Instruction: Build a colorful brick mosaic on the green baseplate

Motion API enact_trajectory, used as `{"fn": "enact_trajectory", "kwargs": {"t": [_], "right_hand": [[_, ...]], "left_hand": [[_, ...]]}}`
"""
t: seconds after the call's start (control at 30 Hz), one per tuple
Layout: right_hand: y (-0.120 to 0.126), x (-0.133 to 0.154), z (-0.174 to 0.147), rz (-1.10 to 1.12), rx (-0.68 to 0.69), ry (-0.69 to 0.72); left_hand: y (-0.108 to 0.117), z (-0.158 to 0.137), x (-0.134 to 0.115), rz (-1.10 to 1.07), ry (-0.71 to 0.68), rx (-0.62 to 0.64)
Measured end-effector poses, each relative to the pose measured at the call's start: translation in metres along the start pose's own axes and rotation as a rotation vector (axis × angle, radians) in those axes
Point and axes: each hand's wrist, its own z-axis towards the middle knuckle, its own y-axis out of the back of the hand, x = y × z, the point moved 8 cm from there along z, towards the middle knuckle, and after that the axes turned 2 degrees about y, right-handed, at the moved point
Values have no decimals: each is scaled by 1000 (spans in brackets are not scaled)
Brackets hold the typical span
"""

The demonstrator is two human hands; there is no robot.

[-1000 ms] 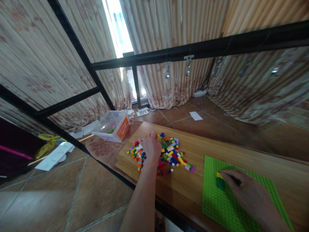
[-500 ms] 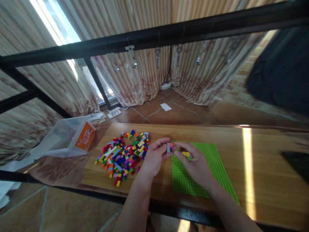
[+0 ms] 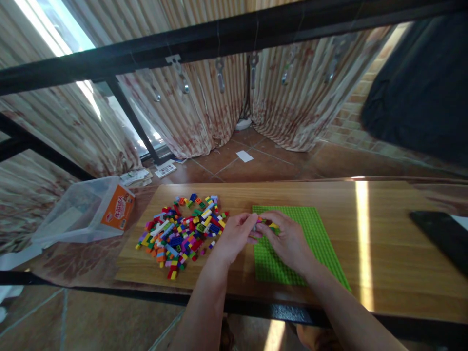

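Note:
My left hand [image 3: 237, 234] and my right hand [image 3: 285, 239] meet over the left edge of a green baseplate [image 3: 321, 243]. Between their fingertips is a small cluster of toy bricks [image 3: 272, 225], with yellow and some orange showing; most of it is hidden by the fingers. Both hands are closed on this cluster, the left from its left side and the right from its right. Left of my left hand, a loose pile of many-coloured toy bricks [image 3: 183, 239] lies spread on the wooden board.
A clear plastic bin [image 3: 80, 209] with an orange label stands left of the wooden tabletop [image 3: 347, 204]. A dark flat object [image 3: 438, 239] lies at the right. A black metal bar [image 3: 234, 36] crosses above the far side, with hooks hanging from it. Curtains hang behind.
The view has shifted slightly. My hands have drawn closer together, and the grey brick seen at my left fingertips is now mostly covered by fingers.

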Motion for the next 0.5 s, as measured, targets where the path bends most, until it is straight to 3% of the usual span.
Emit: {"fn": "enact_trajectory", "kwargs": {"t": [0.13, 0.33, 0.5], "right_hand": [[-3, -2, -2, -2, 39, -18], [-4, 1, -2, 39, 35, 15], [-13, 0, -2, 15, 38, 13]], "left_hand": [[1, 1, 1, 78, -18, -9], [3, -2, 5, -15, 47, -7], [30, -6, -11, -128, -10, -115]]}}
